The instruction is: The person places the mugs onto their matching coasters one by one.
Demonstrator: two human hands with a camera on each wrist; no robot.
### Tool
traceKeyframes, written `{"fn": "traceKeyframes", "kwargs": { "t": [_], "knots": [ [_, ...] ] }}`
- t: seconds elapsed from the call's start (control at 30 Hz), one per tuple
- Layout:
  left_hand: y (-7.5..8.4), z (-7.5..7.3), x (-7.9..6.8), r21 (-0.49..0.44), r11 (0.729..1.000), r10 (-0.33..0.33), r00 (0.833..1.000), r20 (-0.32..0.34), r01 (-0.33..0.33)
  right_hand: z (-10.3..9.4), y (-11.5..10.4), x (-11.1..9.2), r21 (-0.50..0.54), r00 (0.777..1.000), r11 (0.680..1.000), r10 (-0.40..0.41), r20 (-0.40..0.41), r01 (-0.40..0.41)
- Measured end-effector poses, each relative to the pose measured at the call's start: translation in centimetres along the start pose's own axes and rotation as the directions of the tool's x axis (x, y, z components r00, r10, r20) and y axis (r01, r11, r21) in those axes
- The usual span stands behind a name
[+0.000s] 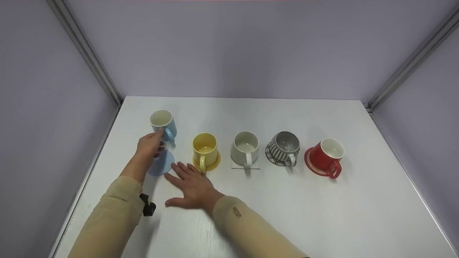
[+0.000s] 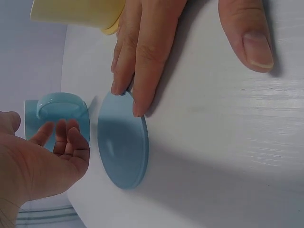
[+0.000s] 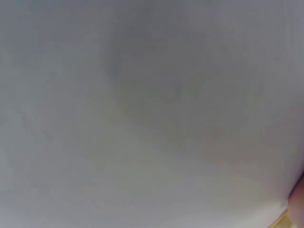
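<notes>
At the back left of the white table stands a light blue mug [image 1: 172,126], upright. My left hand [image 1: 148,145] is right at its near side, fingers loosely bent beside the handle; in the left wrist view the whole handle [image 2: 61,98] shows, with no finger around it. A round light blue coaster [image 1: 163,165] lies bare on the table, nearer to me than the mug. My right hand [image 1: 195,187] is spread flat, palm down, its fingertips at the coaster's right edge. The right wrist view is mostly blurred pale surface.
Rightward stand a yellow mug [image 1: 211,154] on a yellow coaster, a white mug [image 1: 236,154] on a clear-looking coaster, a striped mug [image 1: 278,148] on a dark wire coaster, and a tilted red mug [image 1: 321,157] on a red coaster. Pale walls [image 1: 244,50] enclose the table.
</notes>
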State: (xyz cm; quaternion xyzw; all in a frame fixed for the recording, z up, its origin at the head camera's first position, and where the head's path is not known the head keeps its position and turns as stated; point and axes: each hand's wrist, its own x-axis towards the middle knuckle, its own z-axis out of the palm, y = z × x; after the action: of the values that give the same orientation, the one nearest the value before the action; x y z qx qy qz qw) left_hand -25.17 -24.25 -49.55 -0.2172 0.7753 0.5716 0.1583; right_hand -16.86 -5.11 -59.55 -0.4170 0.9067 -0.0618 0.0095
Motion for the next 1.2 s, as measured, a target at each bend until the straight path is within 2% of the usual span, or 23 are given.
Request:
{"fn": "traceKeyframes", "kwargs": {
  "t": [0.4,0.63,0.83,1.07,1.2],
  "knots": [
    [0.2,0.2,0.0,-0.098,0.994,-0.034,0.997,0.067,0.040,-0.1,-0.2,0.1,0.030,0.999,0.999,0.013,0.042,-0.014],
    [0.2,0.1,0.4,-0.149,0.988,-0.020,0.994,0.110,0.036,-0.3,-0.1,0.0,-0.005,1.000,1.000,0.017,0.013,-0.017],
    [0.2,0.5,0.7,-0.158,0.986,-0.032,0.994,0.106,0.049,-0.3,0.0,0.0,-0.004,1.000,1.000,0.015,0.009,-0.015],
    [0.4,1.2,0.9,-0.196,0.978,-0.040,0.990,0.136,0.067,-0.2,0.0,0.0,0.001,0.999,1.000,0.027,0.023,-0.027],
    [0.5,1.2,0.9,-0.215,0.974,-0.047,0.991,0.126,0.074,-0.1,0.0,0.0,0.012,0.999,1.000,0.027,0.024,-0.027]
  ]
}}
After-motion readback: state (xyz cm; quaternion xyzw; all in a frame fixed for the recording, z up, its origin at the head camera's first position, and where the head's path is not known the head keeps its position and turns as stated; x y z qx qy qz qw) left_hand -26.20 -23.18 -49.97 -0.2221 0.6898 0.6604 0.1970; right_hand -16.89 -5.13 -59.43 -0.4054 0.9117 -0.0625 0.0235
